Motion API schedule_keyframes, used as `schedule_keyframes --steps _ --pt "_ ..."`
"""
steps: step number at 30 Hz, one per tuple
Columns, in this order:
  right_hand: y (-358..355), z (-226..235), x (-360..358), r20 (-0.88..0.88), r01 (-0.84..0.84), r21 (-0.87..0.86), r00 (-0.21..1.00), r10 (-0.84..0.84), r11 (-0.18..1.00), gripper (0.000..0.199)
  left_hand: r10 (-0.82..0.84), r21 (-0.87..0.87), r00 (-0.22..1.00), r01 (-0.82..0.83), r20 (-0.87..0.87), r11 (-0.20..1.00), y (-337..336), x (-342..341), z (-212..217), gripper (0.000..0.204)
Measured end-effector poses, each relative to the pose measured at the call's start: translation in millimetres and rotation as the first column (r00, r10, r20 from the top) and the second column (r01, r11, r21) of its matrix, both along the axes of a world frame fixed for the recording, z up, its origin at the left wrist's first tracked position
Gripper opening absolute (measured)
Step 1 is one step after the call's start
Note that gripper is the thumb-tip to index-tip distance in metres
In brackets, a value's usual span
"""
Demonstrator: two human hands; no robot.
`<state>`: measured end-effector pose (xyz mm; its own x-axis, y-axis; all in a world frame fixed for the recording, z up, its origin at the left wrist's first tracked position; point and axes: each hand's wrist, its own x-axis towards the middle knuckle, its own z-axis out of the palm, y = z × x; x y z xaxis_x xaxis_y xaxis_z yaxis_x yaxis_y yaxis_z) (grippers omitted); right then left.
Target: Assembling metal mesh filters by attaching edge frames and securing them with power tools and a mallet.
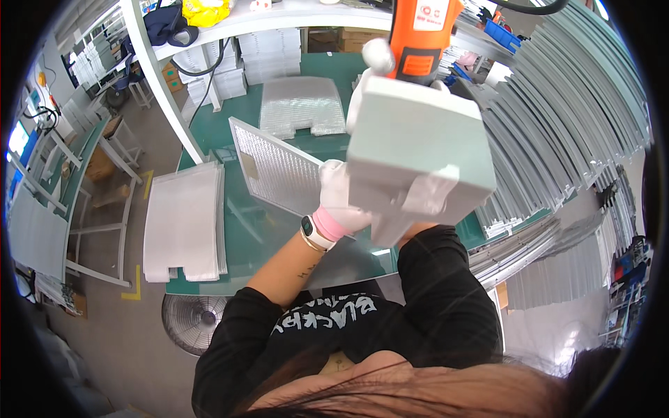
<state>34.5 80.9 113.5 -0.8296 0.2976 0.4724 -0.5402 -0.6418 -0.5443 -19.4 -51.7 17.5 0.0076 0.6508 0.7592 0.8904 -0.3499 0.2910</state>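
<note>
My left hand (338,202), in a white glove with a pink cuff, is closed at the right end of a thin panel (275,167). The panel stands tilted on edge above the green table (244,254) and has a silvery, textured face and a pale rim. A grey box-shaped piece (418,143) with clear tape on it hides most of my right hand (357,104). White glove parts show on both sides of an orange and black power tool (420,42), and my right hand appears wrapped round it. The tool's working end is out of sight behind the box.
White notched sheets (185,223) lie stacked at the table's left edge. A notched, translucent panel (301,104) lies at the back. Many panels (564,104) stand in rows on the right. A white post (160,80) rises at left; a fan (198,320) stands below the table.
</note>
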Motion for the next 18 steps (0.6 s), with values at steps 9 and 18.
schedule_keyframes --steps 9,18 --pt "-7 69 27 -0.233 0.637 0.085 0.760 -0.606 0.766 0.043 0.061 0.259 0.993 -0.033 -0.101 0.965 -35 -1 -19 0.021" --pt "-39 88 41 -0.124 0.357 0.151 0.932 -0.340 0.922 0.023 -0.467 -0.596 0.827 0.213 -0.312 0.774 -233 -38 -158 0.010"
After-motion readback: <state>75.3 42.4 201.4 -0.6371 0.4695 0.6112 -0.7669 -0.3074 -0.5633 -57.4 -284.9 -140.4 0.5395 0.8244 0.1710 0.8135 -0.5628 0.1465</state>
